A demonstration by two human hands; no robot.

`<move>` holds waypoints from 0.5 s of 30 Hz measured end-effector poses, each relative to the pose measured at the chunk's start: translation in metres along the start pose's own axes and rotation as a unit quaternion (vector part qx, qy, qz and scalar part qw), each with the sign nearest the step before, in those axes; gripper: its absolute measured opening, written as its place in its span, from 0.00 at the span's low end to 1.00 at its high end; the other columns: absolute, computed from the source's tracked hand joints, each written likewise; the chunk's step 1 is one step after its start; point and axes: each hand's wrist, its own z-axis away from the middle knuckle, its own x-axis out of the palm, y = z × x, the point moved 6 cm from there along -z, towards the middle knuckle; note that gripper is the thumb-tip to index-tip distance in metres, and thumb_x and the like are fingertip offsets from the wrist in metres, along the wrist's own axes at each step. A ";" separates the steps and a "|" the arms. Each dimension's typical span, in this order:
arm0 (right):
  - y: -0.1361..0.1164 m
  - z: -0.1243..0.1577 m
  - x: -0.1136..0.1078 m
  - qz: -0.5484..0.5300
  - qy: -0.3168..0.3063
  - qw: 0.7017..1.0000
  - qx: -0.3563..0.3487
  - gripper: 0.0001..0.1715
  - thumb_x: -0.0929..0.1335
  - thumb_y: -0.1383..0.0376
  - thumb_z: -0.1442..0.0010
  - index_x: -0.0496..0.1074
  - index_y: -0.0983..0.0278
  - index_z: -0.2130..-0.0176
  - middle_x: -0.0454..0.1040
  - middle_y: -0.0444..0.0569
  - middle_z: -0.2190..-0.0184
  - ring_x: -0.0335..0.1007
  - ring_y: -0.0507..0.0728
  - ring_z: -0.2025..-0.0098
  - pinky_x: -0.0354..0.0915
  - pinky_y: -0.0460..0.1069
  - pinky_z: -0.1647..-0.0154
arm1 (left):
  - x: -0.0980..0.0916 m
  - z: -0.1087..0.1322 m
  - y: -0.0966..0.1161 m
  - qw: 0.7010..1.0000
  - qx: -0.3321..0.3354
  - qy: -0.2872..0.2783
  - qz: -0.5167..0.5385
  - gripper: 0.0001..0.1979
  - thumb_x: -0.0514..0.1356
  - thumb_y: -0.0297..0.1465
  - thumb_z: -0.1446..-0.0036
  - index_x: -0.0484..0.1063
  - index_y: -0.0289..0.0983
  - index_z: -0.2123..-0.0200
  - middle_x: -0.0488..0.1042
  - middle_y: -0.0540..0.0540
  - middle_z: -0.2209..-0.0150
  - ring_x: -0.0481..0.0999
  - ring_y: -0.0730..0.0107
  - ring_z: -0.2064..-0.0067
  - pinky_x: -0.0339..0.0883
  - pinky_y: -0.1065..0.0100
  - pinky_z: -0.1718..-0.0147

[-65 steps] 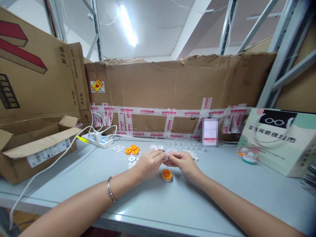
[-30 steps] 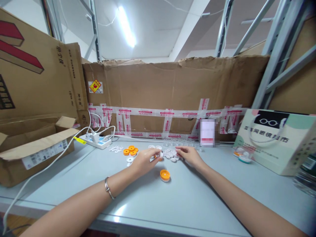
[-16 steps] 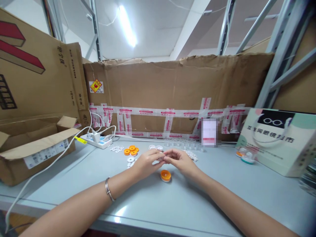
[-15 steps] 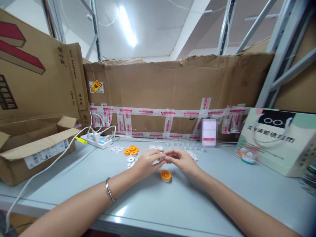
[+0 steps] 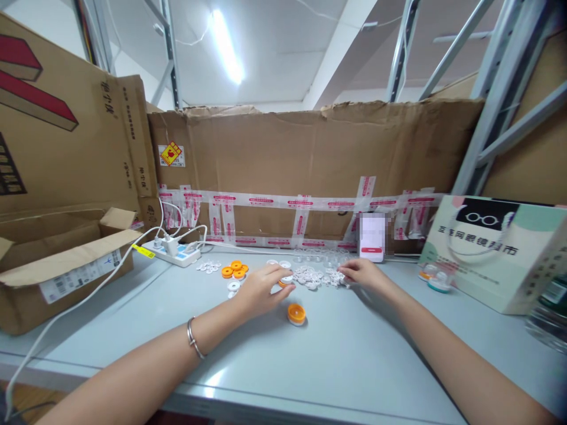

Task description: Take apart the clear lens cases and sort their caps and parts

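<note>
My left hand holds a small white and orange round part between thumb and fingers. At the right, my right hand has its fingertips closed at a pile of small white pieces; whatever they pinch is too small to name. Another heap of clear-white pieces lies between the hands. Nearer the front, an orange cup-like part with a white base stands by itself. Several orange discs and white rings lie left of my left hand.
Clear round parts line the back, near a phone. A power strip and open carton are at left. At right are a printed bag, two small capped containers and a bottle.
My right hand has left my left hand and moved right to the small white pieces. My left hand keeps the round part, its fingers now further apart and the part more visible.
</note>
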 end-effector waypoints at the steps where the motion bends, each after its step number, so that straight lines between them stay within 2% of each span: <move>1: 0.000 0.000 0.000 0.006 0.004 1.000 0.002 0.08 0.70 0.63 0.62 0.72 0.66 0.84 0.68 0.47 0.88 0.61 0.53 0.82 0.56 0.49 0.78 | 0.000 0.000 0.000 1.000 0.004 -0.001 0.004 0.12 0.53 0.33 0.44 0.68 0.36 0.59 0.72 0.43 0.62 0.71 0.68 0.60 0.66 0.67 0.60; 3: -0.007 0.004 -0.004 0.017 0.029 0.999 -0.005 0.09 0.70 0.61 0.61 0.72 0.65 0.83 0.69 0.48 0.85 0.62 0.54 0.79 0.55 0.49 0.76 | 0.001 0.001 0.001 1.000 0.010 -0.012 0.015 0.12 0.53 0.33 0.44 0.69 0.36 0.59 0.73 0.43 0.61 0.71 0.68 0.58 0.65 0.67 0.59; 6: -0.032 0.016 -0.005 0.020 0.045 0.998 -0.046 0.13 0.69 0.56 0.57 0.72 0.64 0.79 0.71 0.47 0.81 0.62 0.54 0.76 0.54 0.48 0.75 | 0.006 0.003 0.003 0.996 0.011 -0.078 0.049 0.13 0.56 0.37 0.47 0.69 0.36 0.60 0.73 0.44 0.63 0.71 0.68 0.59 0.64 0.68 0.59; 8: -0.053 0.029 0.007 0.003 -0.013 0.997 -0.077 0.17 0.67 0.52 0.55 0.72 0.64 0.78 0.69 0.45 0.81 0.61 0.53 0.77 0.54 0.47 0.76 | 0.011 0.005 0.005 0.989 0.009 -0.131 0.074 0.16 0.60 0.40 0.52 0.69 0.36 0.62 0.73 0.46 0.65 0.71 0.69 0.61 0.63 0.70 0.60; 11: -0.081 0.055 0.041 -0.022 -0.177 0.977 -0.120 0.18 0.68 0.51 0.55 0.71 0.64 0.75 0.68 0.44 0.79 0.60 0.51 0.76 0.55 0.46 0.75 | 0.017 0.007 0.004 0.980 -0.008 -0.176 0.095 0.21 0.65 0.42 0.61 0.69 0.37 0.64 0.73 0.47 0.66 0.71 0.69 0.63 0.62 0.71 0.63; 13: -0.091 0.072 0.061 -0.012 -0.257 0.956 -0.144 0.17 0.70 0.53 0.57 0.71 0.64 0.72 0.64 0.41 0.81 0.57 0.50 0.77 0.53 0.44 0.77 | 0.022 0.009 0.002 0.975 -0.028 -0.197 0.101 0.22 0.66 0.42 0.64 0.69 0.36 0.66 0.72 0.48 0.67 0.70 0.70 0.65 0.62 0.73 0.67; 15: -0.092 0.082 0.076 0.008 -0.301 0.940 -0.162 0.19 0.72 0.55 0.61 0.70 0.64 0.71 0.61 0.39 0.81 0.55 0.49 0.78 0.51 0.43 0.78 | 0.027 0.009 0.000 0.970 -0.044 -0.213 0.107 0.21 0.66 0.42 0.64 0.70 0.36 0.68 0.71 0.49 0.69 0.69 0.71 0.68 0.60 0.74 0.70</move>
